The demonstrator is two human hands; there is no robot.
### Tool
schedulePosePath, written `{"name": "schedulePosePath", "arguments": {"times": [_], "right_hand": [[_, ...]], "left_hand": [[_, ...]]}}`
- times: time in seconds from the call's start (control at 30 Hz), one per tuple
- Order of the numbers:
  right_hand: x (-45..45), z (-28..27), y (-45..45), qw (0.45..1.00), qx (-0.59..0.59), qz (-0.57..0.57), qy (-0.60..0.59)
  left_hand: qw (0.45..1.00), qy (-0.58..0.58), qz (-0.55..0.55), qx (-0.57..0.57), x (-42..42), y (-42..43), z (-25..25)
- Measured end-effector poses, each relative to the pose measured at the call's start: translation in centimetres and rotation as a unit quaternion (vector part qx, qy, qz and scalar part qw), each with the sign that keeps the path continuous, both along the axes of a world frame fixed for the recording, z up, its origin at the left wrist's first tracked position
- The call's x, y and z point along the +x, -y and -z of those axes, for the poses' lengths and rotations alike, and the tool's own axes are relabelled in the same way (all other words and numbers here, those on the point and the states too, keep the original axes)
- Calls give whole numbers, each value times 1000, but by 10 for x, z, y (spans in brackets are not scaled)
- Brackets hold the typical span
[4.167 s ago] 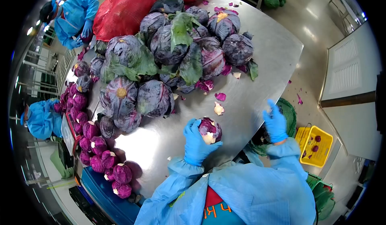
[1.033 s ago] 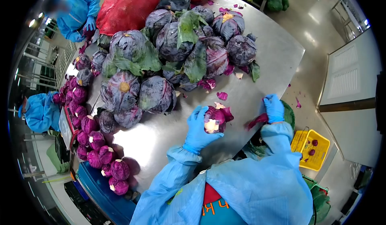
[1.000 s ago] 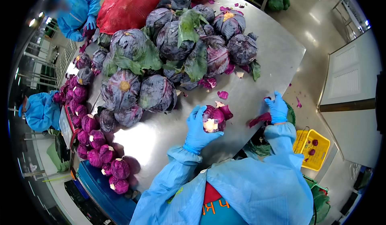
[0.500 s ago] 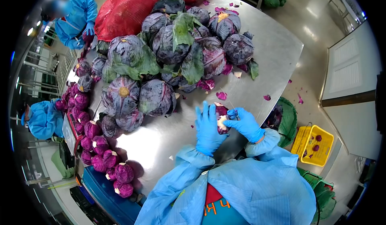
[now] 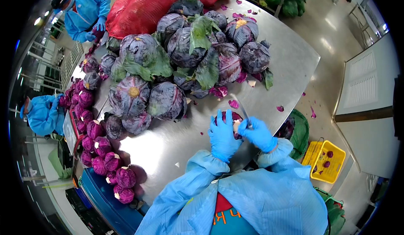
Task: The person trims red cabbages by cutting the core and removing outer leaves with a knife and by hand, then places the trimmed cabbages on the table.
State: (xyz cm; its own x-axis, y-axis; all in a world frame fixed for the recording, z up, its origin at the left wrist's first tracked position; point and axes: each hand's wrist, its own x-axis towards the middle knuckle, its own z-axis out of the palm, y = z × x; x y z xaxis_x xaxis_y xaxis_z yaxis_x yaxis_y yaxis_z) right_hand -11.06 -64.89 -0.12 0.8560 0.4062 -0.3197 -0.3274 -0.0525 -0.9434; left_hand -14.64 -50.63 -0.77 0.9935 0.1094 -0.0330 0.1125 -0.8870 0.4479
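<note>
My left hand point(image 5: 223, 139), in a blue glove, presses its spread fingers over a small red cabbage point(image 5: 236, 126) and holds it on the metal table. The cabbage's pale cut stem end faces right. In my gloved right hand point(image 5: 259, 135) is a knife point(image 5: 243, 108), its thin blade pointing up and away from me; most of the handle is hidden by my fingers. The fist sits right beside the stem end. Just beyond the blade tip lies a loose purple leaf scrap point(image 5: 233, 104).
Large untrimmed red cabbages point(image 5: 185, 48) are heaped ahead, before a red mesh sack point(image 5: 143, 10). Trimmed cabbages point(image 5: 103, 146) line the left edge beside a scale point(image 5: 70, 128). A yellow basket point(image 5: 306, 153) and green mesh bag point(image 5: 301, 136) stand right. Two co-workers point(image 5: 42, 115) are at left.
My right hand has shifted from fingers at the stem end to a fist, with the knife blade now plainly showing upward. The cabbage has turned slightly under my left hand.
</note>
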Motion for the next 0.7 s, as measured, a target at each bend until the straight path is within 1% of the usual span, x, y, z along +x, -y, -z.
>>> {"name": "schedulePosePath", "arguments": {"times": [0.03, 0.07, 0.13, 0.17, 0.2, 0.23, 0.3, 0.33, 0.4, 0.5, 0.6, 0.63, 0.67, 0.7], "right_hand": [[-6, -19, -5, 997, 38, -24, -56], [-16, -8, -8, 996, 81, -35, -4], [-8, -20, -6, 994, 92, 23, -49], [-4, -24, -4, 991, 97, 52, -72], [0, 10, -7, 979, 89, 185, 5], [9, 13, 5, 986, -12, 162, 30], [13, 18, 9, 994, -51, 91, -11], [10, 18, 8, 989, -122, 52, 59], [2, 16, -2, 946, -256, -28, 197], [-3, 35, -13, 985, -111, 72, 108], [7, 45, -6, 994, -85, 60, -31], [7, 45, -6, 986, -139, 57, 74], [2, 45, -8, 964, -189, 52, 177], [-6, 44, -11, 931, -235, 44, 276]], "left_hand": [[1000, 12, -17, -2, -1, 1, 5], [1000, 11, -14, 12, -3, 0, 10], [999, 15, -7, 37, 0, 1, 11], [1000, -4, -10, 14, -3, 1, 8], [1000, -23, -12, -9, -6, -2, -4], [999, -41, -14, -31, -8, -6, -11], [998, -53, 4, -34, -7, -14, -7], [996, -72, 20, -43, -5, -21, -12], [993, -104, 40, -46, 1, -28, -21], [995, -47, 72, -43, 5, -34, -10], [991, 52, 91, -82, 4, -30, 6], [991, 56, 87, -88, 5, -28, 7], [991, 57, 80, -93, 3, -27, 7], [991, 56, 72, -97, 0, -26, 5]]}}
